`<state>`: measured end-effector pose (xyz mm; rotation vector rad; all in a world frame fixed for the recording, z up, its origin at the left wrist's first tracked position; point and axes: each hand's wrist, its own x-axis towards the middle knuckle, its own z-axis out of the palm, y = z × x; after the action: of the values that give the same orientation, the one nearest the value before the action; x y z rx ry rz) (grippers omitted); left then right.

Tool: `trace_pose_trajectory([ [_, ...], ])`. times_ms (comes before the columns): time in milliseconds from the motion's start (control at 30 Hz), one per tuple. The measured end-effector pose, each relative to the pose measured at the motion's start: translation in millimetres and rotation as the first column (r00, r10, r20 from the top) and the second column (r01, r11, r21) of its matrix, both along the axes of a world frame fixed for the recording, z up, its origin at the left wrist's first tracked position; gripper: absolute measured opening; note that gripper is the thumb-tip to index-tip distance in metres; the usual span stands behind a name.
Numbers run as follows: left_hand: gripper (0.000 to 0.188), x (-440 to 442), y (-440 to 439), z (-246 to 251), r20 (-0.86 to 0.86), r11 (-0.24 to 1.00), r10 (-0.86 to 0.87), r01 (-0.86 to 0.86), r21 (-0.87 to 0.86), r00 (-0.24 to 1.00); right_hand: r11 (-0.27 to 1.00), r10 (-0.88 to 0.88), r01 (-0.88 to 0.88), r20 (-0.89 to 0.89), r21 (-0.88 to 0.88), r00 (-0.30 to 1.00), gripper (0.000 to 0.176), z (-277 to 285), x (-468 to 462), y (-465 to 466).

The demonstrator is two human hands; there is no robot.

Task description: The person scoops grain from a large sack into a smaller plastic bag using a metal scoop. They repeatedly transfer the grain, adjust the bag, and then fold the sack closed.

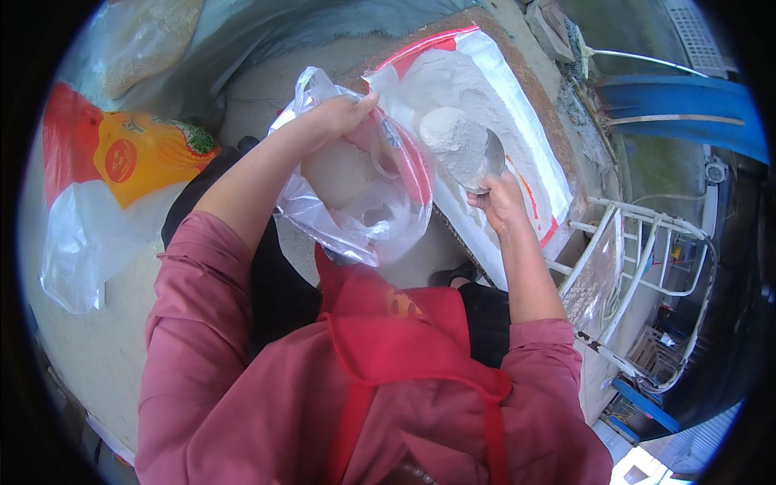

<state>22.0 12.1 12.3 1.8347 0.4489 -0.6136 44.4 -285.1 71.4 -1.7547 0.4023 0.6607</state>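
Observation:
My left hand (353, 114) grips the rim of a plastic carrier bag (345, 227) and holds its mouth open. Pale powder (339, 173) shows inside the bag. In my right hand (502, 201) is a metal scoop (495, 153), heaped with whitish, flour-like powder (451, 136). The scoop is over a large white woven sack (548, 176) with red edging, which lies spread open. More powder (445, 70) covers the inside of the sack. The scoop's handle is hidden by my fingers.
A rusty metal plate (539, 109) lies under the sack. White metal railings of a cart or trolley (606, 260) stand at the right. To the left lies a red, yellow and clear plastic bag (130, 148). Sheeting (260, 30) hangs or lies beyond, beside a filled bag (145, 48).

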Motion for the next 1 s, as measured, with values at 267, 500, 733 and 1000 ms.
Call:
trace_pose_trajectory([
  [267,0.073,7.0,9.6,-27.8,-0.037,0.986,0.072,-0.077,-0.148,0.997,0.758,0.576,-0.399,0.241,-0.516,0.782,0.044,15.9,-15.2,78.9],
  [500,0.074,7.4,13.6,-27.0,-0.095,0.969,0.041,-0.063,-0.237,0.995,0.236,0.934,-0.307,0.128,-0.922,0.334,0.038,11.5,-29.3,121.8],
  [733,0.069,8.0,8.8,-29.8,-0.101,0.984,0.054,-0.071,-0.166,0.993,0.452,0.853,-0.186,0.362,-0.872,0.376,0.04,16.4,-23.6,88.3],
  [1000,0.056,-3.4,0.3,6.5,0.111,0.953,-0.19,0.156,0.261,0.975,0.993,-0.117,0.121,0.204,-0.008,0.972,0.047,10.9,-36.9,-11.7],
])
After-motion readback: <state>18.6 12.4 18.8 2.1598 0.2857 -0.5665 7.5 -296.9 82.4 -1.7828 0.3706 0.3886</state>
